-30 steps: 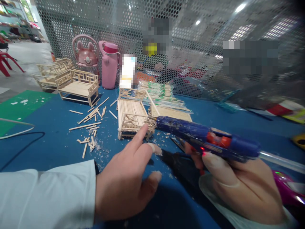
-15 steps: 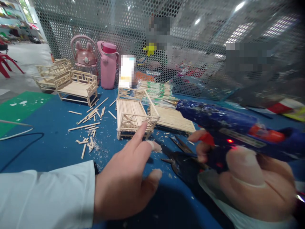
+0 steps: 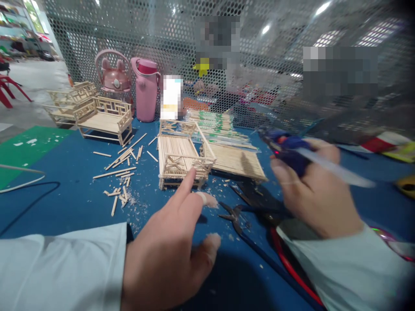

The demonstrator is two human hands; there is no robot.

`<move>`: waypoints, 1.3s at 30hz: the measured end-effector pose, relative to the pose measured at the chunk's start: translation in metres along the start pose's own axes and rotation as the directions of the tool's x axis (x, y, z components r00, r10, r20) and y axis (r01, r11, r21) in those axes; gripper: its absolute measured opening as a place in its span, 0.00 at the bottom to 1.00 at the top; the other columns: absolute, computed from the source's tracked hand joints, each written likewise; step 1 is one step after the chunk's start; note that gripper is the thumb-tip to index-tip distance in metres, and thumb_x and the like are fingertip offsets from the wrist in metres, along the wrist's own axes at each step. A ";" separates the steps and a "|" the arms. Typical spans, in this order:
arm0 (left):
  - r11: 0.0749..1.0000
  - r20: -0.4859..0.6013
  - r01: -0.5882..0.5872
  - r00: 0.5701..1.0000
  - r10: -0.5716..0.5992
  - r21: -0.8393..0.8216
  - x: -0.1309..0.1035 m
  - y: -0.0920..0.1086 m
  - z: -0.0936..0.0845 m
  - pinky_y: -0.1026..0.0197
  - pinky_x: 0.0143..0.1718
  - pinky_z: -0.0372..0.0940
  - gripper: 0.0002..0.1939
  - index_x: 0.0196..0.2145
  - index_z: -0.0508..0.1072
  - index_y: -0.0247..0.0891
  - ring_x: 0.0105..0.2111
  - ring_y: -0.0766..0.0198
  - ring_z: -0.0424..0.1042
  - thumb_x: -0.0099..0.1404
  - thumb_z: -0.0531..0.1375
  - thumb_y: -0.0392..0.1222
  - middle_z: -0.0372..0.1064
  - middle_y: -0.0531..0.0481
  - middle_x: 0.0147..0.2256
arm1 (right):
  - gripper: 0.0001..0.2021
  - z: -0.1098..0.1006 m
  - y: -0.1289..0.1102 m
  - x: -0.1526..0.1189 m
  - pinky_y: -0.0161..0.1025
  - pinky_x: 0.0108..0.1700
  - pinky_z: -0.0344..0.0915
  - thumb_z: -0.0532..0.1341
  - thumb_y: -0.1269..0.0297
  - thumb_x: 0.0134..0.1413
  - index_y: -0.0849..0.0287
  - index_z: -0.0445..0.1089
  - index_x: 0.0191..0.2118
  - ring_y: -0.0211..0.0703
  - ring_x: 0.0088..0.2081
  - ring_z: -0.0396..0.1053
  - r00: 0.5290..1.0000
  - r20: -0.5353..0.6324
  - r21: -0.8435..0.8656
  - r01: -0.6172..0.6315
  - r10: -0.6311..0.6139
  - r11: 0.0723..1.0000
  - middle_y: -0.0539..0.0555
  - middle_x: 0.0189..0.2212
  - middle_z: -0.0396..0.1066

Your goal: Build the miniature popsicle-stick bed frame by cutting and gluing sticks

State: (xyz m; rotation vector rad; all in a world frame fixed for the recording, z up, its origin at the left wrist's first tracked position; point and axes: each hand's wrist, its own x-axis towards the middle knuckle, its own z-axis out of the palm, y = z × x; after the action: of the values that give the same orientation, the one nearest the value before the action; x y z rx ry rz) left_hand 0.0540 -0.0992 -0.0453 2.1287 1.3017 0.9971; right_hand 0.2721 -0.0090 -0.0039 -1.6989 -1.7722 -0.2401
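My left hand (image 3: 171, 246) is open, its index finger stretched out over the near corner of a small model bench (image 3: 177, 149) made of thin wooden sticks; whether the fingertip touches it I cannot tell. A pale band wraps one of its fingers. To the right, my right hand (image 3: 320, 194) is closed round a blue hot glue gun (image 3: 290, 149), its red light lit and a whitish glue stick (image 3: 343, 168) jutting from the back. The gun is tilted and slightly blurred. A flat panel of sticks (image 3: 236, 160) lies between the bench and the gun.
Pliers (image 3: 236, 218) lie between my hands. Loose stick pieces (image 3: 125, 160) and shavings litter the blue table at left. Behind stand a finished stick bench (image 3: 106, 121), a pink bottle (image 3: 145, 95) and bagged sticks (image 3: 210, 125), before a perforated metal screen (image 3: 259, 34).
My right hand has swung the glue gun up and away from the bench, turning it so its rear points right. My left hand has stayed almost in place.
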 end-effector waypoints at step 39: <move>0.996 -0.021 -0.094 0.995 0.094 -0.008 0.009 -0.008 -0.002 0.49 0.58 0.57 0.21 0.51 0.59 0.36 0.64 0.50 0.44 0.60 0.57 0.36 0.37 0.35 0.65 | 0.05 0.024 -0.069 0.017 0.59 0.59 0.53 0.60 0.64 0.47 0.53 0.72 0.31 0.53 0.59 0.57 0.815 0.239 0.353 0.433 -0.528 0.829 0.53 0.56 0.63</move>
State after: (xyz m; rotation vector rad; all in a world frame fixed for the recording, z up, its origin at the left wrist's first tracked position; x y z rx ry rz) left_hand 0.0505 -0.0877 -0.0466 2.1960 1.2145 1.0635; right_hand 0.2004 0.0088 0.0089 -1.0977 -2.3517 0.0896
